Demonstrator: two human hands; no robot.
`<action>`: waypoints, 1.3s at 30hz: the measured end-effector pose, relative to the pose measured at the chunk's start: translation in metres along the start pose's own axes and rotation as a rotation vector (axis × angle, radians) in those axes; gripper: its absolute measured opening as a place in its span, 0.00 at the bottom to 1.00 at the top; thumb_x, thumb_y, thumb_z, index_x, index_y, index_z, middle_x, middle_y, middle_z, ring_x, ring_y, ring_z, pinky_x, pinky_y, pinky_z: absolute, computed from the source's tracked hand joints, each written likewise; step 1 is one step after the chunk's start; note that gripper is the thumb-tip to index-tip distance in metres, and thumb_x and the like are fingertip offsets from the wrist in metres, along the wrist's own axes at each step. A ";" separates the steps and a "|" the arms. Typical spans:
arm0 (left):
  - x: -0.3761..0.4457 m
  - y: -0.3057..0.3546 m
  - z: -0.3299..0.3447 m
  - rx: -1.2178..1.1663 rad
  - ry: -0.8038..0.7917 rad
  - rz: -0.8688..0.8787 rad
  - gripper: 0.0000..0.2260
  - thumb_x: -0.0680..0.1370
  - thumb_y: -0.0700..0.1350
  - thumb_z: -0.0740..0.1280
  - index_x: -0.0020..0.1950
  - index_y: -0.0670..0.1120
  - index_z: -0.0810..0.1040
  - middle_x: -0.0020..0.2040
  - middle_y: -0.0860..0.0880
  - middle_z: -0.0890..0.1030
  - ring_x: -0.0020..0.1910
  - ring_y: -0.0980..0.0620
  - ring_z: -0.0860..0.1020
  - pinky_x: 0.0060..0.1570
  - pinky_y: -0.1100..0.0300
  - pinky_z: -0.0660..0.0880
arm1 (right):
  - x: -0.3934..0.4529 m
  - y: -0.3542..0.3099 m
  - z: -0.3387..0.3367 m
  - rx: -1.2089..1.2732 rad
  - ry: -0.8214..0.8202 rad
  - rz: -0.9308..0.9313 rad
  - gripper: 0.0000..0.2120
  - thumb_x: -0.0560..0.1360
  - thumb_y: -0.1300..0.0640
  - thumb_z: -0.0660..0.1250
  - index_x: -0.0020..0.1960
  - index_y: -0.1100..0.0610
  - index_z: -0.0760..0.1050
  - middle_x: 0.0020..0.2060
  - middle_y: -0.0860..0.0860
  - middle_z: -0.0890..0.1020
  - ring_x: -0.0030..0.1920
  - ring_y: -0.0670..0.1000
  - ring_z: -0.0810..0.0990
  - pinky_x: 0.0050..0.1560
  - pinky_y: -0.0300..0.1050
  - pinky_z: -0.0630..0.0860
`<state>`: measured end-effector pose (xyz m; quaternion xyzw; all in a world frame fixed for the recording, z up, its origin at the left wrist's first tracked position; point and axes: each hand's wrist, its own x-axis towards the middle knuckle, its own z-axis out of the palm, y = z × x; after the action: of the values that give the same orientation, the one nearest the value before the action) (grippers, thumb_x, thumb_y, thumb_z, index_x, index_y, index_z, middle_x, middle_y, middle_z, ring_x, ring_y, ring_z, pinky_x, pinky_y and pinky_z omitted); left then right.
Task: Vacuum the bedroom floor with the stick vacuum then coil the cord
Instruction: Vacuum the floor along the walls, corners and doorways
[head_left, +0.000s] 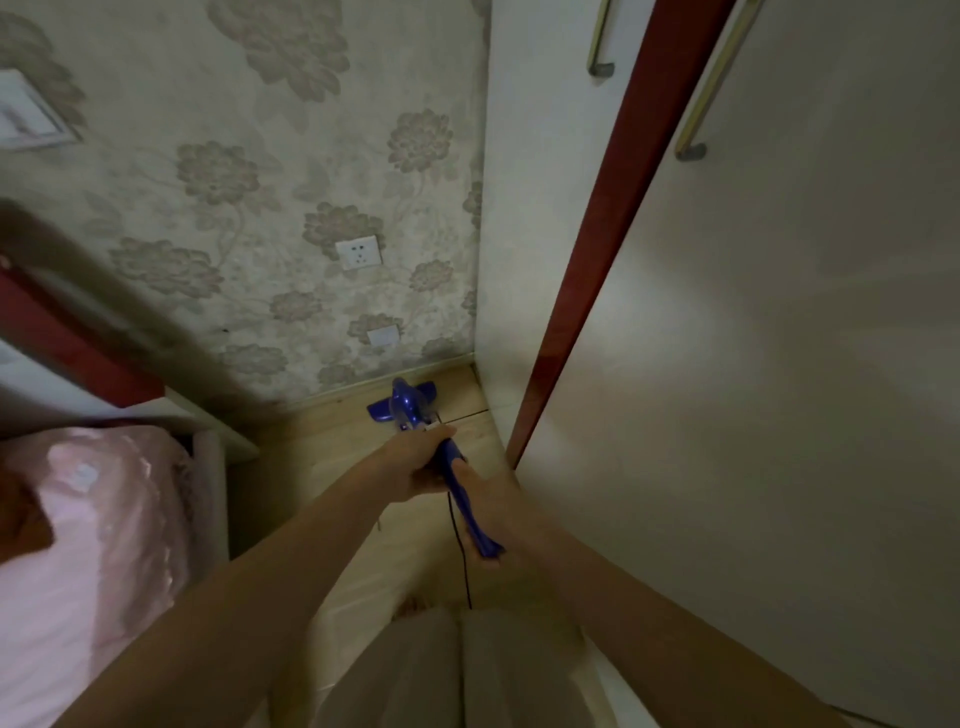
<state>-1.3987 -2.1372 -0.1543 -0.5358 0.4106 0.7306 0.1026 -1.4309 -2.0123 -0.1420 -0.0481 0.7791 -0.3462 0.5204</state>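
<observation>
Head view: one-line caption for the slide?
Both hands, left hand and right hand, grip a blue stick vacuum, its floor head in the corner by the wallpapered wall and wardrobe.

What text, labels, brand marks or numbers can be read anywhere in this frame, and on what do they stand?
None can be read.
Stick vacuum: no brand or label legible; a small pale patch near the left hand is too blurred to read.
Wall socket: only pin holes, no lettering visible.
Wall plate: blank as far as can be told.

Two bare forearms, no sleeves in view, hands (415, 462) uncovered, pale beige trousers (441, 670) below
</observation>
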 end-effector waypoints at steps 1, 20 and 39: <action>0.001 -0.001 -0.003 0.013 0.003 0.002 0.10 0.80 0.45 0.64 0.57 0.40 0.71 0.40 0.43 0.79 0.36 0.48 0.78 0.35 0.54 0.78 | 0.005 0.002 0.006 0.003 0.009 -0.012 0.21 0.80 0.38 0.55 0.46 0.55 0.70 0.36 0.52 0.76 0.32 0.48 0.76 0.36 0.41 0.74; 0.013 0.030 -0.088 0.158 -0.127 0.040 0.16 0.78 0.47 0.68 0.62 0.41 0.73 0.49 0.42 0.81 0.44 0.46 0.81 0.38 0.52 0.80 | -0.005 -0.054 0.092 0.056 0.186 0.103 0.25 0.80 0.35 0.51 0.39 0.55 0.69 0.34 0.52 0.75 0.32 0.49 0.73 0.39 0.43 0.73; -0.033 -0.004 -0.131 -0.044 -0.177 -0.073 0.09 0.79 0.42 0.66 0.57 0.39 0.71 0.43 0.42 0.77 0.40 0.47 0.78 0.45 0.51 0.78 | -0.060 -0.053 0.116 -0.049 0.044 0.106 0.26 0.80 0.36 0.53 0.44 0.59 0.71 0.29 0.53 0.77 0.21 0.47 0.74 0.23 0.38 0.72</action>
<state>-1.2918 -2.2179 -0.1392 -0.4858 0.3641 0.7797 0.1532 -1.3210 -2.0823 -0.0895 -0.0120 0.8000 -0.3000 0.5195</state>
